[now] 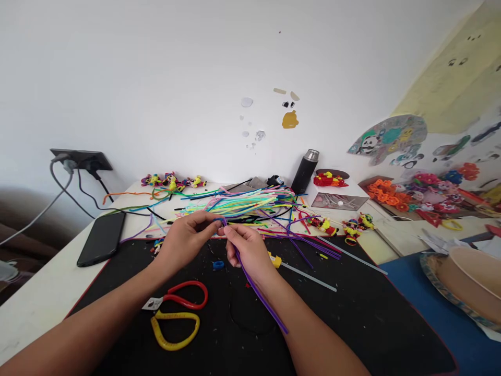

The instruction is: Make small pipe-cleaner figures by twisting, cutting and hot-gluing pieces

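My left hand (188, 235) and my right hand (250, 250) meet above the black mat, fingertips almost touching. Both pinch the upper end of a purple pipe cleaner (260, 295). Its long tail, seemingly more than one strand, passes under my right palm and along the forearm. A bit of blue shows at the left fingertips, too small to make out. Below my left hand lie scissors (182, 300) with one red and one yellow handle. A small blue coiled piece (218, 266) rests on the mat between my wrists.
Many coloured pipe cleaners (238, 202) are heaped behind my hands. A yellow tool (275, 260) with a translucent stick lies by my right wrist. A phone (100, 239) is at left; a black flask (305, 172), white drawer box (338, 197) and small figures (352, 230) stand at right.
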The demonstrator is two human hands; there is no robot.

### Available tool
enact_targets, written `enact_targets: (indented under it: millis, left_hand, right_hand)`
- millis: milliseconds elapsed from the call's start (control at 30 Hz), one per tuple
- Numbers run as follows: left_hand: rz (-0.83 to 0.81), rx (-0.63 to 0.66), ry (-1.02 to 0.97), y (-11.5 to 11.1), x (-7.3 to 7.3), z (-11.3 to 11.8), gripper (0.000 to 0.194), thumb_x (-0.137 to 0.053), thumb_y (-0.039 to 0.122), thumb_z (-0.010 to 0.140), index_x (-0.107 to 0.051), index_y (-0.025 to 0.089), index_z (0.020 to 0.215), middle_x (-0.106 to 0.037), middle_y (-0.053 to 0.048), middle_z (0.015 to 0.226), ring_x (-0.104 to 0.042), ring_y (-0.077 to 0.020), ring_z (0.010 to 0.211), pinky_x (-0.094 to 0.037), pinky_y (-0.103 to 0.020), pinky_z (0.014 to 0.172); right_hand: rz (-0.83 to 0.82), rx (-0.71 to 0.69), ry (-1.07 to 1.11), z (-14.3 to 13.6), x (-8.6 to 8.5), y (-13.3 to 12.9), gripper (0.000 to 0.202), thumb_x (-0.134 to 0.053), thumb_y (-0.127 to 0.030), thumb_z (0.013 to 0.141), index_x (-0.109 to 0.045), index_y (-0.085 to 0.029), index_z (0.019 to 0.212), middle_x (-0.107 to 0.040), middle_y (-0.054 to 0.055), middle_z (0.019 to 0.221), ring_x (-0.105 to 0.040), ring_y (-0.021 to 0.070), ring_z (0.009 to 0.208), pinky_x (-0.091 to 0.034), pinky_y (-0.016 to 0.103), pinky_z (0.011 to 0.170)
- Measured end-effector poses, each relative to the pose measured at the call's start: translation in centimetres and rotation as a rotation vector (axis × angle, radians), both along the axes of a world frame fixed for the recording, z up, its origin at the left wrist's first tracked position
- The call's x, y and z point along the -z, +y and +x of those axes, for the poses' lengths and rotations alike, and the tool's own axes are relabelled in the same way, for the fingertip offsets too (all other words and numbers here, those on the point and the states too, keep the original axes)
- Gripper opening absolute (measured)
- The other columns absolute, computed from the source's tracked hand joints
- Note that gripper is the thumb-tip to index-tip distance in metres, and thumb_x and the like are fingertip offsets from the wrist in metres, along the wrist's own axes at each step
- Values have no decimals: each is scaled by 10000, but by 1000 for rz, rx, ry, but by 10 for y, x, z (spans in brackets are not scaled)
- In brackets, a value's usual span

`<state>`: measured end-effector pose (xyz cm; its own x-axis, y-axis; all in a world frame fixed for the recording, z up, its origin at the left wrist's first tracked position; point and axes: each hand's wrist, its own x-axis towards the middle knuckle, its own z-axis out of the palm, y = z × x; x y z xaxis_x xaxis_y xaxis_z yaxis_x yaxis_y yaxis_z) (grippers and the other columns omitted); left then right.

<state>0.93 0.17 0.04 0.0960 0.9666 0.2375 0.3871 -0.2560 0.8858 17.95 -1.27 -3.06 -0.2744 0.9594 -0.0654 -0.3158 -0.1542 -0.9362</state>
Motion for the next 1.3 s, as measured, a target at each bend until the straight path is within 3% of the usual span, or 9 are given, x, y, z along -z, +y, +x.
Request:
enact_targets:
  millis: [167, 367, 600, 867, 1033, 1300]
  left_hand:
    - [-163, 60, -161, 1, -5, 2, 328, -806, 512, 779, -806, 192, 850, -808, -52, 784, -726, -246, 766, -550, -325, 731]
    - [-217, 92, -254, 1, -6, 2, 306, -830, 509, 763, -797, 208, 721, -748, -24, 705, -632, -197, 714, -477, -299, 706]
    - [-292, 86, -362, -3, -5, 9, 299, -916, 474, 677, -804, 199, 717, -700, -10, 684, -555, -174, 696, -421, -284, 674]
    - [-331, 126, -356, -2, -5, 7, 358, -907, 534, 706, -819, 194, 775, -722, -32, 732, -578, -191, 733, -438, -295, 697]
    - [-327, 185, -348, 1, -3, 1, 319, -930, 491, 702, -809, 203, 769, -727, -33, 758, -604, -205, 757, -485, -317, 751]
    - [-316, 196, -343, 4, 0, -2, 317, -901, 485, 743, -781, 191, 735, -672, -11, 693, -577, -184, 698, -465, -299, 713]
  right_hand:
    - [-7, -30, -6, 0, 0, 0, 446, -774, -612, 805, -698, -177, 868, -531, -82, 474, -436, 83, 340, -245, 205, 339]
    - [-23, -34, 8, 0, -1, 0, 479, -794, -639, 780, -702, -174, 852, -535, -81, 470, -433, 82, 337, -243, 205, 340]
    - [-63, -51, 27, -2, 0, -3, 505, -811, -659, 753, -688, -177, 847, -563, -75, 485, -440, 78, 338, -263, 203, 345]
    - [-61, -31, 38, -2, 0, -3, 467, -808, -617, 781, -713, -165, 851, -563, -70, 484, -430, 73, 339, -275, 203, 349]
    - [-50, -34, 40, -2, 1, -3, 460, -799, -611, 804, -721, -160, 851, -562, -68, 491, -431, 71, 346, -287, 202, 354]
    - [13, -69, -10, -3, 3, -3, 491, -764, -649, 839, -730, -161, 888, -571, -69, 518, -455, 76, 356, -307, 211, 372]
